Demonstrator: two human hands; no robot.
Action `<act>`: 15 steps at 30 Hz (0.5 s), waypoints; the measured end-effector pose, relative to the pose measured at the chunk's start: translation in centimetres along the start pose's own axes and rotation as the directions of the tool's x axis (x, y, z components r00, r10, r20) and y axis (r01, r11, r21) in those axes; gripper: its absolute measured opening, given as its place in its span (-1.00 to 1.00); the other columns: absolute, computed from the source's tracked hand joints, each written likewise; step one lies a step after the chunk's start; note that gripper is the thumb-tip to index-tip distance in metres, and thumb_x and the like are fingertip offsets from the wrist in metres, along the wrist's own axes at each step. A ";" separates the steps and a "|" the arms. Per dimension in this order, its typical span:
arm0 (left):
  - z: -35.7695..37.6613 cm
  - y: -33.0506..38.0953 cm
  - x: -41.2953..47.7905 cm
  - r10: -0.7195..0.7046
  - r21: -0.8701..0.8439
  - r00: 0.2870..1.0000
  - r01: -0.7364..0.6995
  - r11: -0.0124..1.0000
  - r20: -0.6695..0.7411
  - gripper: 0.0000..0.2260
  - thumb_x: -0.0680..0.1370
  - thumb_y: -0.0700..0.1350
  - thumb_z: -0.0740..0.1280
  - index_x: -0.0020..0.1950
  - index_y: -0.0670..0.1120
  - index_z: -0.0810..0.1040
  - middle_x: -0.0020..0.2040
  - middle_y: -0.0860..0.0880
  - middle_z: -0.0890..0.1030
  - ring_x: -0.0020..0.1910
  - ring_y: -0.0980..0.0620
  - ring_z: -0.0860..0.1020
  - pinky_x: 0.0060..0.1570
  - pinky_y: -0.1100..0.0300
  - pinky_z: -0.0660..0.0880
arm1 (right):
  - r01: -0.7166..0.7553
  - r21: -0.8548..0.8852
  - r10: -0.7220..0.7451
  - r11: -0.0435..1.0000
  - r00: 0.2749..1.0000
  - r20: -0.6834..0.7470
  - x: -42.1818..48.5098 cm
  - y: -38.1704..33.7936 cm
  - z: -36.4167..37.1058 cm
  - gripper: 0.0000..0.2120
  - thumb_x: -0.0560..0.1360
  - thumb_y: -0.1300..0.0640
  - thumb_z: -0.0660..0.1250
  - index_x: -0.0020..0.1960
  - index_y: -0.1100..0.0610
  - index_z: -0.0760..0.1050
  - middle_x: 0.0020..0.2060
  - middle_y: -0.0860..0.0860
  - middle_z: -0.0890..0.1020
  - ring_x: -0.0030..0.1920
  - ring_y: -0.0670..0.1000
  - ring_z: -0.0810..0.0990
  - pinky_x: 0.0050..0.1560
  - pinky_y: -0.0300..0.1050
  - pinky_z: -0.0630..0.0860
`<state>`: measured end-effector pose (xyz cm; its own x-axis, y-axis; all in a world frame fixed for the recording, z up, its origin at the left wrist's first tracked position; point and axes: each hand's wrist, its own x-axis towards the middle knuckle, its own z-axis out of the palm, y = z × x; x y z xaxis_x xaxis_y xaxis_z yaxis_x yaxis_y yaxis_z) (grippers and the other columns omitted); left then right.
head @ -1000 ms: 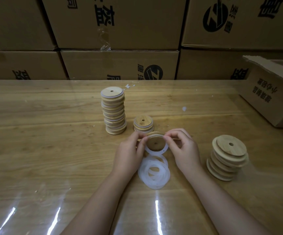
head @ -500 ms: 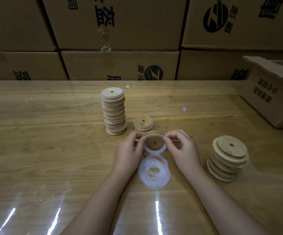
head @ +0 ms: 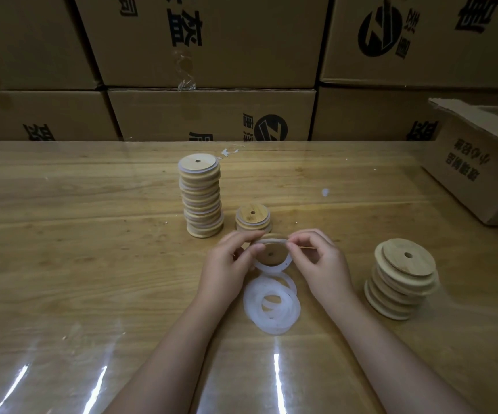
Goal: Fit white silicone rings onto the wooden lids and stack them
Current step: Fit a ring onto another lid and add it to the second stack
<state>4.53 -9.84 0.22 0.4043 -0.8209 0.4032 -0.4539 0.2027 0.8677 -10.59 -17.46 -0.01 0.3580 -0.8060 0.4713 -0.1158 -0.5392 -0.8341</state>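
One wooden lid (head: 270, 254) is being pinched at its edges by the left hand (head: 227, 262) and the right hand (head: 321, 261) just above the table (head: 62, 264). It is being held flatter than half a second ago, with its white silicone ring (head: 267, 268) being stretched over the far rim. Three piles of lids are being kept nearby, a tall stack (head: 201, 198), a short stack (head: 253, 219) and a leaning stack (head: 403, 279); the loose rings (head: 271, 306) overlap too much for counting.

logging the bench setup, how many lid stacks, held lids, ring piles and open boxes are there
lid stacks: 3
held lid: 1
ring pile: 1
open box: 1
total: 6
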 end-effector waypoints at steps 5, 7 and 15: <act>-0.2 0.4 0.2 -0.115 -0.150 0.993 0.115 0.982 0.008 -0.74 0.45 -0.26 0.42 -0.08 0.13 0.63 -0.20 -0.06 0.60 -0.43 0.06 0.51 -0.34 0.24 0.50 | -0.020 0.010 0.020 1.000 1.000 0.007 0.1 0.1 0.0 -0.87 0.45 0.33 0.37 -0.16 0.11 0.57 -0.13 -0.04 0.60 -0.08 -0.18 0.57 -0.11 -0.40 0.47; -0.3 0.4 0.2 -0.137 -0.168 0.990 0.138 0.976 0.021 -0.78 0.45 -0.27 0.41 -0.07 0.07 0.63 -0.23 -0.08 0.60 -0.42 0.07 0.51 -0.35 0.24 0.50 | -0.039 0.018 0.039 0.999 0.999 0.009 0.1 0.1 0.0 -0.85 0.45 0.32 0.37 -0.18 0.08 0.56 -0.13 -0.06 0.60 -0.08 -0.19 0.57 -0.11 -0.39 0.48; -0.4 0.5 0.3 -0.184 -0.194 0.983 0.184 0.964 0.016 -0.83 0.46 -0.26 0.40 -0.07 0.02 0.63 -0.36 -0.03 0.57 -0.43 0.09 0.50 -0.37 0.28 0.48 | -0.117 0.034 0.116 0.993 0.993 0.017 0.1 0.2 0.0 -0.79 0.45 0.25 0.39 -0.22 -0.05 0.54 -0.13 -0.10 0.61 -0.11 -0.21 0.59 -0.12 -0.37 0.51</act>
<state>4.72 -9.78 0.83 0.4683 -0.8526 0.2321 -0.2089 0.1484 0.9666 -10.63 -17.64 -0.14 0.3581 -0.8589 0.3661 -0.1254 -0.4328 -0.8927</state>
